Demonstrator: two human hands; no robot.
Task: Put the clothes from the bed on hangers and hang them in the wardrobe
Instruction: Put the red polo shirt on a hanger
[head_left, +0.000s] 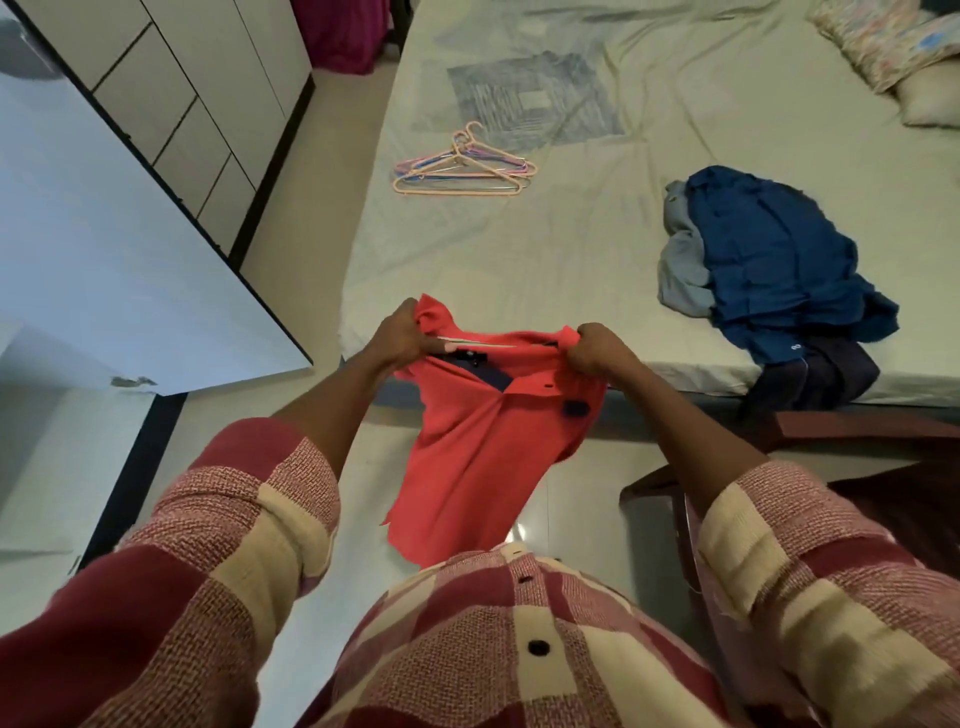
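A red polo shirt (478, 441) with a dark placket hangs in the air off the near edge of the bed (597, 260). My left hand (402, 335) grips its left shoulder and my right hand (597, 351) grips its right shoulder, stretching the collar between them. A pale bar shows inside the neck opening; I cannot tell whether it is a hanger. Several pink and blue hangers (462, 166) lie in a pile on the bed's far left. A heap of blue and grey clothes (769, 254) lies on the bed's right side, spilling over the edge.
The white wardrobe (171, 93) with dark-edged doors stands on the left, one door (114, 249) swung open toward me. A dark wooden chair (831, 467) stands at the right by the bed. Pillows (904, 67) lie at the bed's far right. Tiled floor (311, 218) runs between bed and wardrobe.
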